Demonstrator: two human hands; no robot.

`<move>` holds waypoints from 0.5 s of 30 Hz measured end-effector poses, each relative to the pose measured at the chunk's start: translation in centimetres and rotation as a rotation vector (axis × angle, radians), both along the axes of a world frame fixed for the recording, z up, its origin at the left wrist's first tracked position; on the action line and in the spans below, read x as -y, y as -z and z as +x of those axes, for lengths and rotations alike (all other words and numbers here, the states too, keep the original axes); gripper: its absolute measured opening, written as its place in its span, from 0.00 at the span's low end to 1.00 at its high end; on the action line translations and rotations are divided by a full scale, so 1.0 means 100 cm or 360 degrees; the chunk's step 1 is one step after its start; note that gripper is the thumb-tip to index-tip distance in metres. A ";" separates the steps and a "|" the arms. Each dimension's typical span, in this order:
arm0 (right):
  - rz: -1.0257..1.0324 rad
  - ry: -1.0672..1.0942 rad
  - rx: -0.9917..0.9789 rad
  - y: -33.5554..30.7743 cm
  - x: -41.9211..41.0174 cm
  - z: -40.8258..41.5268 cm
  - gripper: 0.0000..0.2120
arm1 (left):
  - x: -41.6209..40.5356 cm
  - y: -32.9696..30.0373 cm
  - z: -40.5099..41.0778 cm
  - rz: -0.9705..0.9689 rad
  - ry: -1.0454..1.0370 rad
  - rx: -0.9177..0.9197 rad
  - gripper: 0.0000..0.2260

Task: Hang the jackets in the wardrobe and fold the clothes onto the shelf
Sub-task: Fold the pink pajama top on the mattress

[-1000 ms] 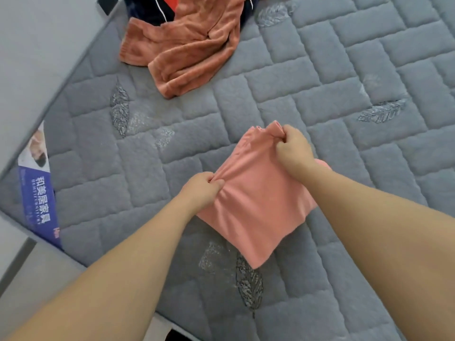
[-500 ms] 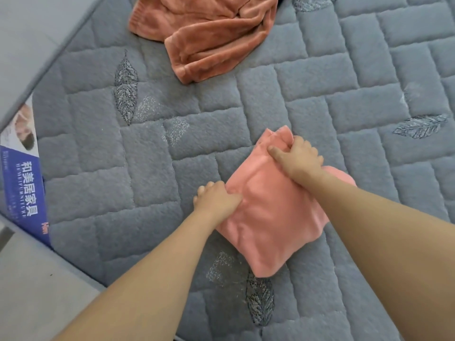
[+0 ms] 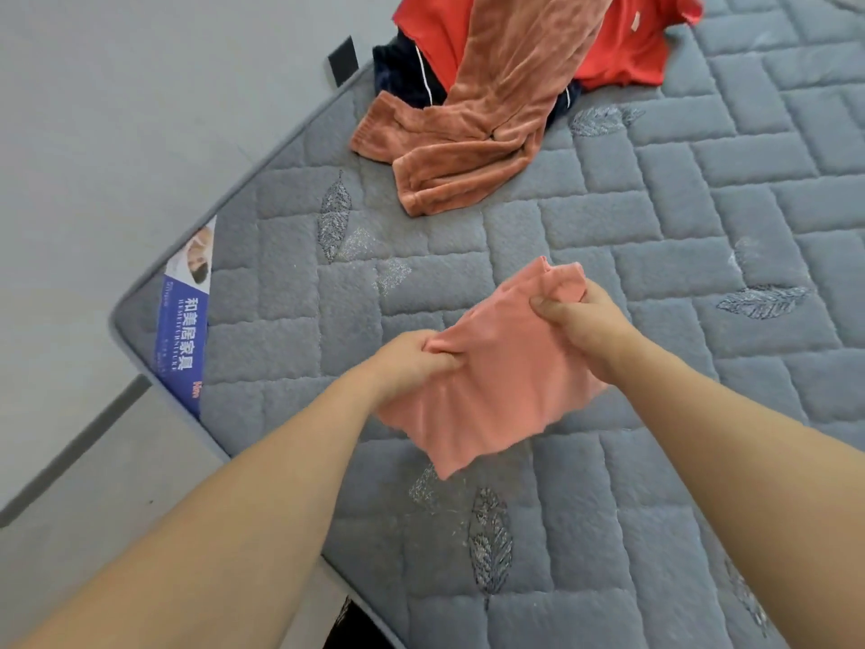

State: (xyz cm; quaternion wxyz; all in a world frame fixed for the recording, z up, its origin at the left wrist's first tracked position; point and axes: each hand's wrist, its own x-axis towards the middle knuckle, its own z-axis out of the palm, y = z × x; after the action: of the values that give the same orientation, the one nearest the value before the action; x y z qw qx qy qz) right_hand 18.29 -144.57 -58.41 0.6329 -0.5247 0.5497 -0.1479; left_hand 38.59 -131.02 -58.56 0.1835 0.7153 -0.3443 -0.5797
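Observation:
A folded salmon-pink cloth [image 3: 496, 391] hangs just above the grey quilted mattress [image 3: 702, 227], its lower corner drooping toward me. My left hand [image 3: 412, 363] pinches its left edge. My right hand [image 3: 585, 320] grips the bunched top right corner. A rust-brown velvet garment [image 3: 482, 133] lies crumpled at the far side of the mattress, on top of a red garment [image 3: 622, 44] and a dark navy one [image 3: 407, 77].
The mattress corner with a blue label [image 3: 180, 339] points to the left, and its edge runs close to a grey wall [image 3: 117, 110]. Grey floor [image 3: 93, 484] shows at lower left, beside the mattress.
Both hands have lifted the pink cloth off the mattress, where it was pressed flat half a second ago. The view has tilted up, bringing the red and navy garments into sight.

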 end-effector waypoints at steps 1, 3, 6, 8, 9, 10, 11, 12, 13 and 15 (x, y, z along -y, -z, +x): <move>0.0038 0.0026 0.0042 -0.018 -0.010 0.003 0.06 | -0.008 -0.020 0.005 -0.0056 -0.0009 0.0085 0.10; 0.0050 0.0035 0.0121 -0.059 -0.030 0.013 0.09 | -0.031 -0.067 0.017 -0.0171 -0.0054 0.0252 0.05; -0.0074 0.0053 0.0210 -0.136 -0.072 0.040 0.07 | -0.082 -0.155 0.033 -0.0305 -0.0181 0.0510 0.06; -0.0168 0.0054 0.0332 -0.195 -0.104 0.062 0.04 | -0.118 -0.217 0.043 -0.0370 -0.0224 0.0712 0.05; -0.0232 0.0034 0.0413 -0.224 -0.120 0.075 0.04 | -0.137 -0.247 0.048 -0.0404 -0.0240 0.0816 0.05; -0.0302 0.0004 0.0501 -0.253 -0.138 0.088 0.04 | -0.157 -0.278 0.053 -0.0428 -0.0274 0.0917 0.05; -0.0357 -0.0024 0.0578 -0.281 -0.155 0.102 0.03 | -0.178 -0.308 0.058 -0.0450 -0.0324 0.1014 0.06; -0.0396 -0.0045 0.0649 -0.309 -0.174 0.117 0.02 | -0.201 -0.338 0.062 -0.0475 -0.0386 0.1100 0.07; -0.0425 -0.0074 0.0700 -0.335 -0.194 0.131 0.02 | -0.225 -0.364 0.066 -0.0506 -0.0458 0.1184 0.07; -0.0458 -0.0155 0.0796 -0.382 -0.237 0.159 0.02 | -0.278 -0.411 0.074 -0.0538 -0.0626 0.1354 0.06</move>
State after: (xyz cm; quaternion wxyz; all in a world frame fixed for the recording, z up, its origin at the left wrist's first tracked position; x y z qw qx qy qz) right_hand 34.20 -120.87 -20.17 0.6741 -0.5822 0.3242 -0.3185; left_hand 46.00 -103.20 -17.48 0.2460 0.9001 -0.3364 -0.1270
